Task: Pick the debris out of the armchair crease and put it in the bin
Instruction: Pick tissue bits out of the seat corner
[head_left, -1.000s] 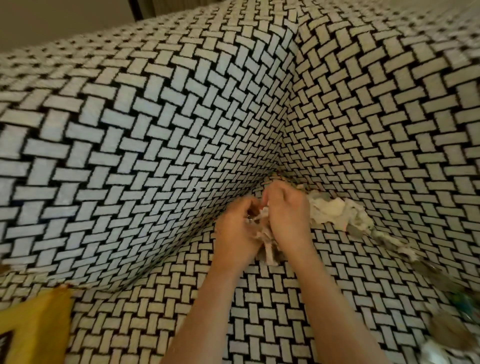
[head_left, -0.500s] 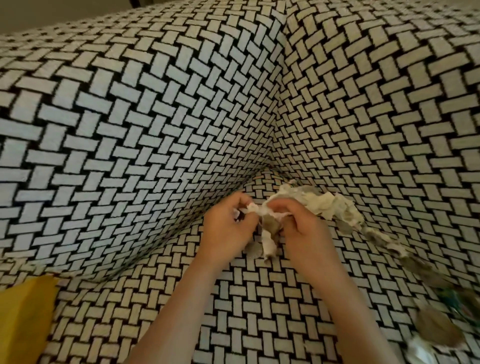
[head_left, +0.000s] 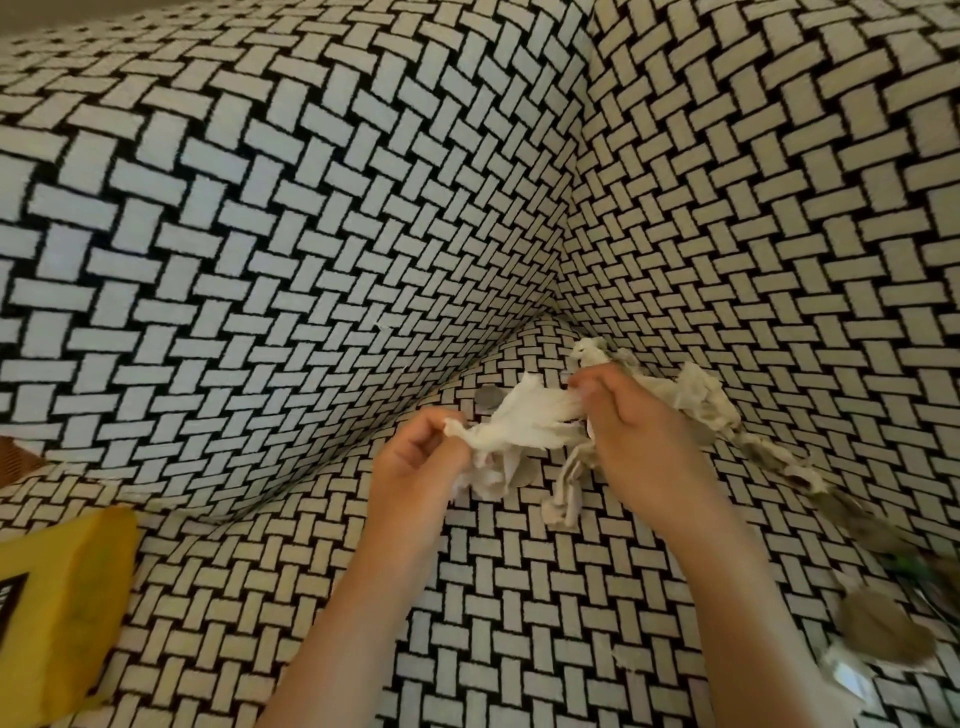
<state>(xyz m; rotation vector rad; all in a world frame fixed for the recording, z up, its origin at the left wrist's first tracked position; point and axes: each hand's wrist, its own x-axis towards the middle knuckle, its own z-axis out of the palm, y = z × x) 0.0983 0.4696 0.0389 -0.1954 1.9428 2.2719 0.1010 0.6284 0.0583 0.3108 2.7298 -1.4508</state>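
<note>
A crumpled white paper scrap (head_left: 519, 421) is stretched between both hands above the armchair seat (head_left: 545, 597). My left hand (head_left: 415, 467) pinches its left end and holds more crumpled paper underneath. My right hand (head_left: 639, 436) grips its right end with a bunch of paper hanging below. More torn paper debris (head_left: 696, 395) lies along the right crease, trailing toward the lower right. A round coin-like disc (head_left: 488, 400) lies on the seat near the corner. No bin is in view.
The armchair's black-and-white woven back (head_left: 311, 234) and right arm (head_left: 779, 208) close in the corner. A yellow object (head_left: 57, 613) sits at the lower left. Brownish blurred debris and a shiny wrapper (head_left: 883, 634) lie at the lower right.
My hands have pulled apart, stretching the white paper between them, and drawn back from the corner. A round disc on the seat near the corner now shows.
</note>
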